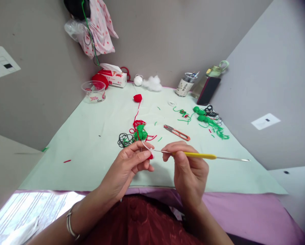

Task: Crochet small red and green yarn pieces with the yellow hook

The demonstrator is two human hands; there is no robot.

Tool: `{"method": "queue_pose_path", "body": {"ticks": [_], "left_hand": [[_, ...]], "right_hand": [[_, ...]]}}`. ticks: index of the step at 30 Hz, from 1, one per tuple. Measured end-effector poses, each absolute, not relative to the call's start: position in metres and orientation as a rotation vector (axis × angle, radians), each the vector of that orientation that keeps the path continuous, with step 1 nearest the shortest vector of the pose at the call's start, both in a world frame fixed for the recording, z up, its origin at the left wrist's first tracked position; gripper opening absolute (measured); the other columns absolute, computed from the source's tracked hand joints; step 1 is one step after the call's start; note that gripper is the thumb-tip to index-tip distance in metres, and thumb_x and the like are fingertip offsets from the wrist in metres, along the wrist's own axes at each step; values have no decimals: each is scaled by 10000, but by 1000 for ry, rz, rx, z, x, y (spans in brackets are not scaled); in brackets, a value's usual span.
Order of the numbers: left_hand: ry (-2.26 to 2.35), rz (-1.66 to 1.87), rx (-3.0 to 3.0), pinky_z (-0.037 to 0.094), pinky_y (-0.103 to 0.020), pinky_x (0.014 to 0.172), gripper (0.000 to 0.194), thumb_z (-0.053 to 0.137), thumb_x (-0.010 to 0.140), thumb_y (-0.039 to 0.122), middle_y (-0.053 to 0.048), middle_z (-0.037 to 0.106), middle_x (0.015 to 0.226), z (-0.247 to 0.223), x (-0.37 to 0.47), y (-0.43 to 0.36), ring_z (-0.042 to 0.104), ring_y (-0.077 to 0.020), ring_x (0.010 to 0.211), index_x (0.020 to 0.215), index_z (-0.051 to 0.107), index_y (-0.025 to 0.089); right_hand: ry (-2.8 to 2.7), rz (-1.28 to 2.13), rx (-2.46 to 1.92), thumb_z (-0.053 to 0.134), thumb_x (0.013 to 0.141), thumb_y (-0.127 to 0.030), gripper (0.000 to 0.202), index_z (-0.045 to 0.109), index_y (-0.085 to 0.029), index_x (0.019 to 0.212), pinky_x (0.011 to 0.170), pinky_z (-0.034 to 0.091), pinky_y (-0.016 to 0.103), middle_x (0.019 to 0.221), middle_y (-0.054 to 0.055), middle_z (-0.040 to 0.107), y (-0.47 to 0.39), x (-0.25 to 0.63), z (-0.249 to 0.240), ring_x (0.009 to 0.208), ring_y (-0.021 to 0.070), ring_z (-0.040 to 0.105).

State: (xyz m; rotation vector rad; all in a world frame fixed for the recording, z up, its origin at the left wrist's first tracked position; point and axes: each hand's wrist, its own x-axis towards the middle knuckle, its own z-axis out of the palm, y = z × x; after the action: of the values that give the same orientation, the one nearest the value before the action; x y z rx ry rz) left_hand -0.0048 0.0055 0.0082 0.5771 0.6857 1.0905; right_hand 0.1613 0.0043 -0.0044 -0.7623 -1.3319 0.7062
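Observation:
Between thumb and fingers, my left hand pinches a small red and white crochet piece, mostly covered by the fingertips. White yarn runs over the left fingers to the piece. My right hand grips a crochet hook by its yellow handle. The hook's thin metal tip reaches left to the crochet piece; its other metal end points right. Just beyond my left hand lie a green yarn bundle, tangled red yarn and a black cord coil.
Orange thread snips lie beyond my right hand. Further back are a red yarn ball, white yarn ball, stuffing, tissue box, plastic tub, pen cup, phone and green crocheted pieces.

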Motion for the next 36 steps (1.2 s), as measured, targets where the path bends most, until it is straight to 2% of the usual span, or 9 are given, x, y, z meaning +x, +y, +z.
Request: {"method": "queue_pose_path", "body": {"ticks": [19, 23, 26, 33, 36], "left_hand": [[678, 1100, 597, 617, -198, 649, 128, 894, 844, 240, 49, 643, 724, 7, -5, 4, 576, -56, 590, 887, 791, 179], [656, 1082, 631, 617, -207, 649, 137, 900, 838, 241, 36, 686, 745, 9, -1, 4, 588, -60, 592, 888, 788, 180], [643, 1104, 658, 616, -206, 656, 129, 897, 845, 234, 39, 700, 760, 8, 0, 4, 597, -59, 599, 941, 816, 208], [688, 1111, 729, 627, -218, 698, 247, 894, 858, 264, 13, 740, 844, 5, -5, 4, 620, -66, 641, 1102, 860, 247], [709, 1119, 717, 632, -226, 692, 258, 879, 871, 264, 16, 711, 787, 7, -6, 5, 614, -77, 646, 1127, 864, 239]], "right_hand": [[-1404, 645, -796, 596, 1072, -179, 225, 804, -264, 1063, 707, 557, 304, 937, 16, 760, 1, 159, 0, 764, 143, 661], [-1468, 679, -779, 607, 1074, -217, 211, 810, -274, 1072, 751, 562, 326, 973, 29, 766, 1, 158, -3, 849, 172, 684], [-1459, 703, -767, 623, 1070, -240, 203, 818, -294, 1092, 772, 564, 341, 1022, 37, 789, 2, 157, -5, 903, 191, 700], [-1393, 830, -748, 651, 1061, -262, 191, 837, -302, 1071, 735, 552, 326, 992, 32, 815, 5, 155, -8, 789, 164, 670], [-1268, 951, -729, 635, 1071, -267, 199, 831, -296, 1052, 693, 547, 297, 1003, 27, 806, 8, 156, -8, 768, 144, 669]]}}
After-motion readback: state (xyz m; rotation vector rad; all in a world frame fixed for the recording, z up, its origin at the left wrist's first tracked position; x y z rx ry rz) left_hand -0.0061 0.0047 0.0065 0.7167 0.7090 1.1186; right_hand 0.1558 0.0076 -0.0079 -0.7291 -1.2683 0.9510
